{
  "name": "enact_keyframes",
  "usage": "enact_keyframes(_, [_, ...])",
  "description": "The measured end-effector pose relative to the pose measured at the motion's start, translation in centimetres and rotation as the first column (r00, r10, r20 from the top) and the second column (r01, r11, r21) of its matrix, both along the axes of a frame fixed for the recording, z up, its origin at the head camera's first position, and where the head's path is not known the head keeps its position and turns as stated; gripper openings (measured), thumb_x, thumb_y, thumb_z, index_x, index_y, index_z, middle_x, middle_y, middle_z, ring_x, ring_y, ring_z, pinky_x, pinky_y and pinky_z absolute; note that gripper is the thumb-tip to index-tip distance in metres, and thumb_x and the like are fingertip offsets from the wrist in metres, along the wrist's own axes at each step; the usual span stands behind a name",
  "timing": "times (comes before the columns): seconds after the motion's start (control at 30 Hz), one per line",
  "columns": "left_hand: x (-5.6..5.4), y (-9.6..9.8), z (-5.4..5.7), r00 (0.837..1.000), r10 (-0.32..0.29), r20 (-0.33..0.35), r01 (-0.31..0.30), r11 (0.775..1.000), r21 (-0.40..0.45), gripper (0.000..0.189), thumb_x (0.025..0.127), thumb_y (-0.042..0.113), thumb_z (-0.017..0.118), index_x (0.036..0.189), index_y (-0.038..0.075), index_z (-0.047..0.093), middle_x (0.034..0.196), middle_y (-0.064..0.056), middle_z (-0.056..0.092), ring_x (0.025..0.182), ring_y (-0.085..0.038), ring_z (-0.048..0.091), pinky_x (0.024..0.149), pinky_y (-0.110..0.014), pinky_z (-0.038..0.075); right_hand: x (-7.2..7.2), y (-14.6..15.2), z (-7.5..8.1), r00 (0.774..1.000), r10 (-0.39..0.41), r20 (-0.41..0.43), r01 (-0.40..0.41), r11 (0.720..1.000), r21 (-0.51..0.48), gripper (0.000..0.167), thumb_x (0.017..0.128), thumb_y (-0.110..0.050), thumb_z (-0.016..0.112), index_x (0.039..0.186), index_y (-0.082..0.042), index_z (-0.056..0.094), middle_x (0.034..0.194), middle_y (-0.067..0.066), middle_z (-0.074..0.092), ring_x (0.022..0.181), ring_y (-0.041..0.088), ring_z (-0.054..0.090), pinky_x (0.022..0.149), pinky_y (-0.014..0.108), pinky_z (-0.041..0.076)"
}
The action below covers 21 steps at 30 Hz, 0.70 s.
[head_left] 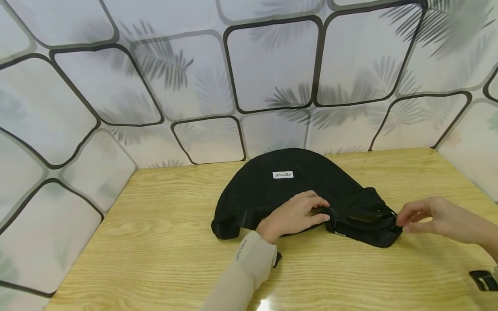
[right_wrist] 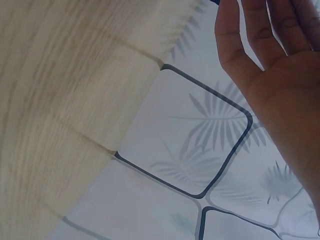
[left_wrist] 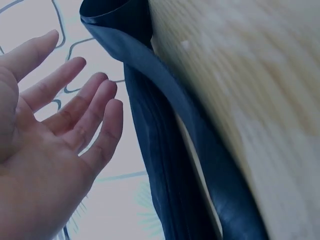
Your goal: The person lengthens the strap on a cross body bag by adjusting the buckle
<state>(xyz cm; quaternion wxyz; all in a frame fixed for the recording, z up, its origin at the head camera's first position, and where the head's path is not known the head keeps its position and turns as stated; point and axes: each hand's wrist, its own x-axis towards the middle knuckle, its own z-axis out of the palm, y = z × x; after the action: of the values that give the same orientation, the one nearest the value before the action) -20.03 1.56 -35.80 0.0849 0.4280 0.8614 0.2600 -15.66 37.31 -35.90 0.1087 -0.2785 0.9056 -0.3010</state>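
A black half-moon shoulder bag (head_left: 268, 192) with a small white label (head_left: 282, 174) lies on the wooden table. My left hand (head_left: 297, 215) is over its front edge with the fingers loosely bent. In the left wrist view, that hand's spread fingers (left_wrist: 112, 125) hold nothing, beside the bag's black strap (left_wrist: 185, 110). At the bag's right end, a pocket or flap gapes a little beside a metal ring. My right hand (head_left: 437, 218) pinches the bag's tip there between thumb and fingers. In the right wrist view the right fingertips are cut off at the top.
The light wooden table (head_left: 155, 250) runs back to a wall covering (head_left: 272, 69) with dark outlined tiles and leaf prints, which also rises along both sides. A short black strap end (head_left: 278, 259) sticks out beside my left cuff.
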Motion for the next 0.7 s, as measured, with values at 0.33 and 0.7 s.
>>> enact_keyframes(0.33, [-0.7, 1.6, -0.7, 0.998, 0.027, 0.056, -0.024, 0.998, -0.051, 0.041, 0.104, 0.029, 0.062, 0.141, 0.01, 0.06, 0.13, -0.004, 0.062, 0.116, -0.01, 0.059, 0.095, -0.016, 0.044, -0.1, 0.4, -0.2, 0.997, 0.015, 0.074, -0.014, 1.0, -0.015, 0.016, 0.094, 0.003, 0.068, 0.102, -0.007, 0.077, 0.101, -0.022, 0.069, 0.087, -0.002, 0.064, 0.065, 0.025, 0.052])
enact_keyframes(0.7, [-0.3, 2.8, -0.4, 0.996, 0.042, 0.076, -0.031, 0.99, -0.141, 0.052, 0.101, 0.036, 0.064, 0.147, 0.015, 0.053, 0.142, 0.002, 0.055, 0.124, -0.008, 0.054, 0.099, -0.018, 0.042, 0.1, -1.0, -1.6, 0.988, 0.115, -0.106, -0.117, 0.993, -0.017, 0.02, 0.084, 0.004, 0.078, 0.101, -0.005, 0.076, 0.094, -0.014, 0.062, 0.083, 0.003, 0.058, 0.062, 0.027, 0.049])
